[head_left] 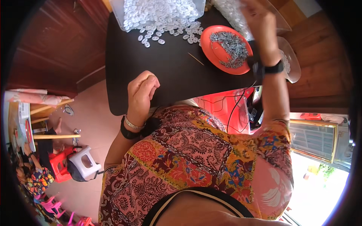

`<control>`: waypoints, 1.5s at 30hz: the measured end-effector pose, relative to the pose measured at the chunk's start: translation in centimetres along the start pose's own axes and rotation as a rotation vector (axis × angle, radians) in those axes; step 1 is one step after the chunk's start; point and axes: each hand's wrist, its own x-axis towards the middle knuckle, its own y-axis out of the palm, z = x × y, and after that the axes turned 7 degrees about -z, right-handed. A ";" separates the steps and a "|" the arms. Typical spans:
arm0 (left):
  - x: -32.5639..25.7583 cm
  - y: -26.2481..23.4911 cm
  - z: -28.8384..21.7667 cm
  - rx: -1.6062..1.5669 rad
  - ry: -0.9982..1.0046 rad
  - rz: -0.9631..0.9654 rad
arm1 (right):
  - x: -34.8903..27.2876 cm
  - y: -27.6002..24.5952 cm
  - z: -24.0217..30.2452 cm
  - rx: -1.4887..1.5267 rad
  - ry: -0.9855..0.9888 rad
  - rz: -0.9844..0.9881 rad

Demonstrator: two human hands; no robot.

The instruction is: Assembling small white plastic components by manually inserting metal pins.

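We take the red plate (215,56) as our landmark; it sits on the dark table (166,67), heaped with small grey metal pieces (238,51) over most of it except its left side. Our left hand (143,89) is to the left of the plate and nearer to our body, its fingers curled in and the thumb close against them; we cannot tell whether anything is pinched inside. Our right hand (259,17) is raised beyond the plate and to its right, in front of a clear bag (233,16); it is blurred, so we cannot tell how far its fingers are spread, whether they hold anything, or whether they touch the bag. A thin wooden stick (196,58) lies just left of the plate. Farther left and beyond the plate, a clear container (118,14) brims with white oval pieces (160,13), and more of them lie loose on the table between it and the plate. To the right of the plate, past our right wrist with its black wristband (274,68), we see a translucent tub (295,71) with whitish pieces in it.
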 end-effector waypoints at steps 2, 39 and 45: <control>0.3 0.4 -0.1 -0.028 0.002 0.008 | 2.8 -1.6 -6.4 -0.142 -0.108 -0.122; 0.7 0.4 -0.1 -0.053 -0.062 0.002 | -4.2 7.9 6.6 0.666 0.159 0.653; 1.2 2.8 0.3 -0.131 -0.107 0.051 | -11.1 4.5 10.9 0.389 -0.331 0.193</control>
